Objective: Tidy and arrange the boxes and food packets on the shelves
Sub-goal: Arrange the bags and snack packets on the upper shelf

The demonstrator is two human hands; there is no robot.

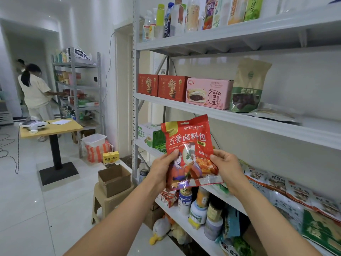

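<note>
Packet, red [190, 150], held upright in front of the shelf rack [135, 108], at the height of the gap between the middle and lower boards and touching neither. Left hand [162, 170] pinches its lower left edge, thumb on the printed face, fingers curled behind. Right hand [227, 170] pinches the lower right edge the same way. Clear window in the packet shows pale and reddish contents.

Just below the packet, lower board: jars and tubs [198, 209] standing upright and close together, lids on. To their right, flat food packets [276, 183] lie overlapping in a row.

Behind the packet: white-and-green carton [147, 133], partly hidden.

Left of the rack, floor level: cardboard box [114, 179] with flaps open, sitting on a plastic stool [108, 202]. Yellow box [110, 157] on the floor beyond it, and a white tub [94, 140] on a striped bag.

Middle board: two red boxes [160, 87] side by side and touching, then a pink box [209, 93], then a brown-and-green pouch [249, 85] standing with dark fruit visible in its window. A flat pouch [273, 112] lies beside it.

Top board: bottles and drink pouches [175, 17], upright.

Far left: a person [35, 93] at a second rack [77, 85].
</note>
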